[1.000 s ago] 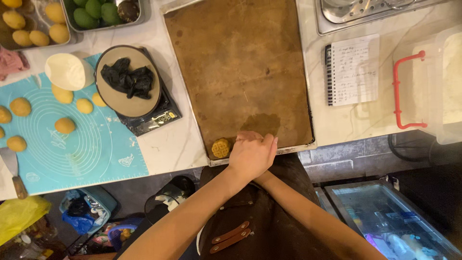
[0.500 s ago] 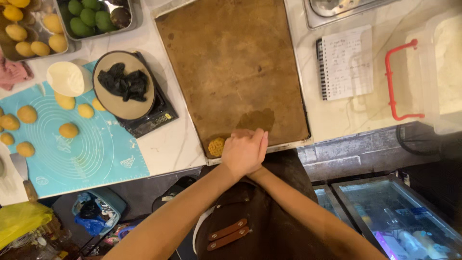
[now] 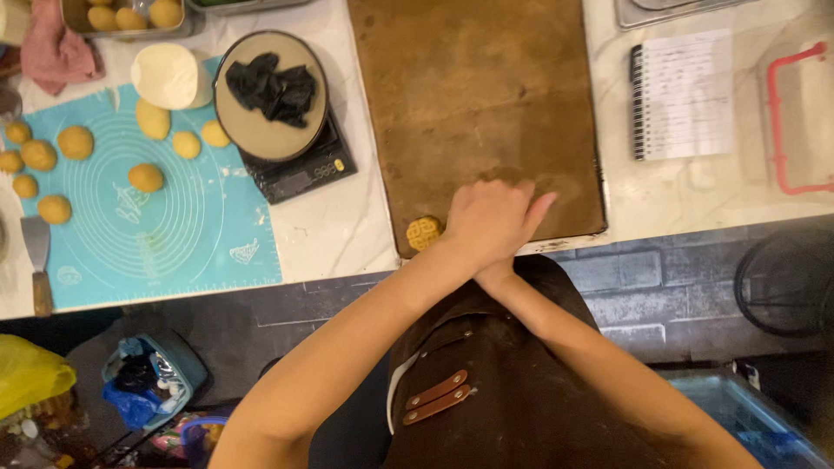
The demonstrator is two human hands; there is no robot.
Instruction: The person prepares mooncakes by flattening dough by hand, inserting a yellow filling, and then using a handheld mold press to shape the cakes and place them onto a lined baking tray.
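Pressing down together, left hand (image 3: 486,217) stacked over right hand (image 3: 521,227), both bear on something hidden beneath, at the tray's (image 3: 469,95) near edge just beside a stamped cake (image 3: 423,233). Straight, even pressure should suit best.

— Tray end? Stamped round yellow cake (image 3: 423,233) on the brown metal baking tray (image 3: 473,95), near corner, just left of the stacked hands (image 3: 495,221).

— Left of it? Black digital scale (image 3: 287,130), then blue silicone mat (image 3: 139,208) carrying yellow dough balls (image 3: 146,177). White spiral notebook (image 3: 682,94) lies right.
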